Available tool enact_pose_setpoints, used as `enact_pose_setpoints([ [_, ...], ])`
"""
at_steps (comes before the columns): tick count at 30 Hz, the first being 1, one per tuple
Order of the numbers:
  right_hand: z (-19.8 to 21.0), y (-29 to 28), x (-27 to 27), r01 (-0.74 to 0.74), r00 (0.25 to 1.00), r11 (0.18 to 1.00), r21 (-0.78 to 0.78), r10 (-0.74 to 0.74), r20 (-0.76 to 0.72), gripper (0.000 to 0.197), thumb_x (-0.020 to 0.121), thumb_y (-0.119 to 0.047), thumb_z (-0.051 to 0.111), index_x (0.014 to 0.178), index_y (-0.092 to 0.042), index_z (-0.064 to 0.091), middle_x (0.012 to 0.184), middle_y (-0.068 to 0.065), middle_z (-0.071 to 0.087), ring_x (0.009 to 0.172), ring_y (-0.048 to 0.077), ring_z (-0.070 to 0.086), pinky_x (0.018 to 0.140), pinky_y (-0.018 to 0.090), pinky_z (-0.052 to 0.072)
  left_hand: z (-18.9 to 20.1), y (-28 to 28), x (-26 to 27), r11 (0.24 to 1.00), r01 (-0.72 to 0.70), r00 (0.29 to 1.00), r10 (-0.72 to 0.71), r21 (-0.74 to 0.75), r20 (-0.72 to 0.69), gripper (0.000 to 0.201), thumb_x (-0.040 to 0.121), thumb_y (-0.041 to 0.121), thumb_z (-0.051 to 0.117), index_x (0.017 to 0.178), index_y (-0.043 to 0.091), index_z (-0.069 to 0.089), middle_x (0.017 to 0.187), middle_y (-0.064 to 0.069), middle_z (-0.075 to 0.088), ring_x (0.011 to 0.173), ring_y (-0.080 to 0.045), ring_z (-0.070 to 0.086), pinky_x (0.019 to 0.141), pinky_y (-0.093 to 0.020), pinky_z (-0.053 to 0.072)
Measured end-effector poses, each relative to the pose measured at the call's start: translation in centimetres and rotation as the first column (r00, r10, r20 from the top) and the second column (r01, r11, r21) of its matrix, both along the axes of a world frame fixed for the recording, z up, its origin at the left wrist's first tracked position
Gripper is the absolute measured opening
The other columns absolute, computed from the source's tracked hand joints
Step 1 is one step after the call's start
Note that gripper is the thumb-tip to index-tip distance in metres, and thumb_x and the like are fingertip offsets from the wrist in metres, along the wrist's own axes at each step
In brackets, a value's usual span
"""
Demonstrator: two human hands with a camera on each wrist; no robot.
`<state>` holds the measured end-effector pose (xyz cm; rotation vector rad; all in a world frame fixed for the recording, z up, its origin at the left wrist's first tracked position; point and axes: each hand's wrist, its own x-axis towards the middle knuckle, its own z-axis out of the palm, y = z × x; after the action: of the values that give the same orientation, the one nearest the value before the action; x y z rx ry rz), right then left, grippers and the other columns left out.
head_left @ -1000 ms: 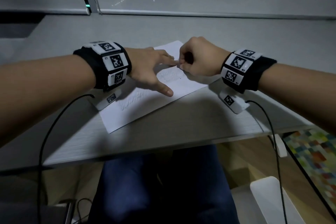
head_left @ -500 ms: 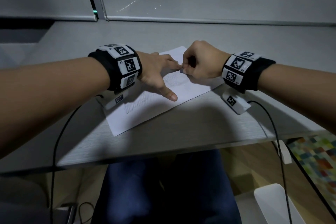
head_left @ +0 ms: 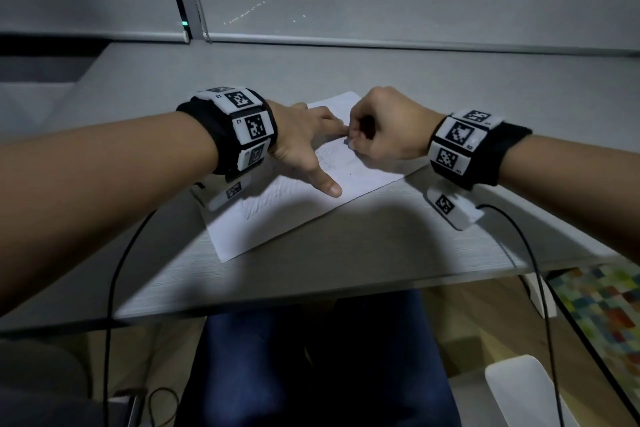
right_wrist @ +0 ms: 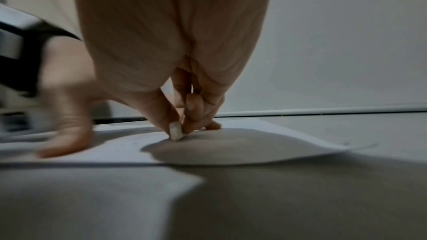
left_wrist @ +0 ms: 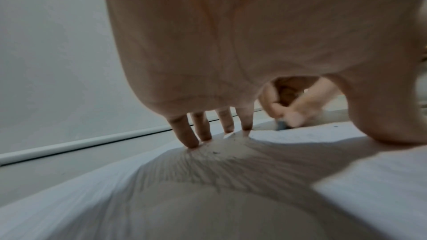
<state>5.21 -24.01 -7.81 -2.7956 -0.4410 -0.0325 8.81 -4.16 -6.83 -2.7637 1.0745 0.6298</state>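
Since one second ago little has moved: both hands keep their places on the paper (head_left: pixel 277 222), and the view sits slightly lower. The left hand (head_left: pixel 298 139) lies spread, fingers straight and thumb out, pressing the paper flat on the desk (head_left: pixel 381 253). The right hand (head_left: pixel 388 130) is curled, its fingers pinching a small pale eraser (right_wrist: pixel 176 131). The eraser's lower end touches the paper just beside the left forefinger tip. Faint pencil strokes (left_wrist: pixel 208 167) run under the left palm. The paper lies askew near the desk's front edge.
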Motion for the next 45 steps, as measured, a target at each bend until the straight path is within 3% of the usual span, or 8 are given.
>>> enact_pose_setpoints([
  [6,0.4,0.7,-2.3,-0.127,0.987,0.991,0.034,0.130,-0.093,0.013,0.088,-0.025,0.079,0.084,-0.013,0.078,0.072,0.001,0.075,0.064,0.013,0.067,0.062,0.023,0.054,0.0,-0.5,0.3,1.000,-0.003,1.000,0.003,0.022,0.013,0.124,0.048,0.098,0.068,0.156,0.058,0.023,0.155,0.019,0.031,0.146,-0.023,0.032,0.113,-0.063,0.039],
  [12,0.5,-2.1,0.0,0.022,1.000,1.000,-0.013,-0.022,-0.009,0.013,0.086,-0.029,0.074,0.080,-0.017,0.076,0.072,-0.001,0.073,0.068,0.020,0.068,0.071,0.042,0.063,1.0,-1.7,0.1,0.991,-0.004,1.000,0.001,0.133,0.027,0.132,0.047,0.099,0.068,0.157,0.066,0.004,0.153,0.006,0.031,0.145,-0.032,0.034,0.110,-0.064,0.040],
  [19,0.3,-0.7,-1.8,-0.143,0.988,0.990,0.000,0.143,-0.051,0.013,0.087,-0.025,0.078,0.082,-0.013,0.079,0.072,-0.001,0.075,0.063,0.010,0.065,0.061,0.015,0.051,0.9,-2.0,0.4,0.988,-0.007,0.999,0.001,0.153,0.040,0.121,0.047,0.098,0.070,0.152,0.067,0.017,0.143,0.008,0.035,0.141,-0.031,0.039,0.107,-0.061,0.043],
  [24,0.2,-2.0,-0.6,-0.018,1.000,1.000,-0.004,0.017,-0.013,0.018,0.084,-0.033,0.071,0.077,-0.017,0.075,0.071,0.000,0.075,0.067,0.020,0.071,0.068,0.039,0.063,1.0,-2.3,0.3,0.987,-0.024,0.999,0.018,0.157,0.040,0.129,0.056,0.093,0.075,0.158,0.065,0.001,0.151,0.005,0.031,0.147,-0.033,0.033,0.111,-0.060,0.040],
  [29,0.2,-0.8,-2.1,-0.132,0.989,0.991,-0.006,0.131,-0.074,0.010,0.086,-0.020,0.074,0.079,-0.013,0.075,0.072,0.001,0.075,0.064,0.014,0.066,0.066,0.025,0.055,1.1,-2.2,0.5,0.987,-0.009,1.000,0.005,0.161,0.024,0.125,0.050,0.096,0.073,0.155,0.067,0.011,0.146,0.006,0.033,0.142,-0.032,0.038,0.105,-0.056,0.043],
  [37,-0.3,-3.5,0.8,0.058,0.998,0.997,-0.043,-0.057,0.018,0.014,0.083,-0.029,0.074,0.076,-0.016,0.075,0.075,-0.001,0.077,0.071,0.020,0.072,0.074,0.039,0.064,-0.5,-0.9,0.2,0.997,0.032,0.995,-0.038,0.069,0.091,0.128,0.066,0.105,0.042,0.168,0.043,-0.005,0.178,0.005,0.000,0.162,-0.032,0.015,0.128,-0.057,0.020],
  [41,-0.2,-4.1,1.7,0.106,0.994,0.992,-0.062,-0.104,0.021,0.016,0.085,-0.030,0.075,0.080,-0.015,0.076,0.081,0.001,0.077,0.080,0.024,0.073,0.080,0.037,0.062,-1.5,0.7,0.0,0.984,0.063,0.993,-0.046,-0.167,0.106,0.114,0.085,0.092,0.044,0.169,0.019,0.019,0.178,-0.008,0.008,0.161,-0.029,0.019,0.129,-0.048,0.021],
  [45,0.4,-3.1,2.4,0.078,0.996,0.997,0.003,-0.078,0.053,0.012,0.084,-0.024,0.073,0.080,-0.013,0.077,0.079,0.001,0.077,0.076,0.021,0.071,0.073,0.032,0.059,-1.3,0.9,0.5,0.986,0.035,0.984,-0.006,-0.162,0.179,0.104,0.071,0.101,0.044,0.120,0.011,0.060,0.133,-0.009,0.054,0.121,-0.034,0.056,0.108,-0.050,0.047],
])
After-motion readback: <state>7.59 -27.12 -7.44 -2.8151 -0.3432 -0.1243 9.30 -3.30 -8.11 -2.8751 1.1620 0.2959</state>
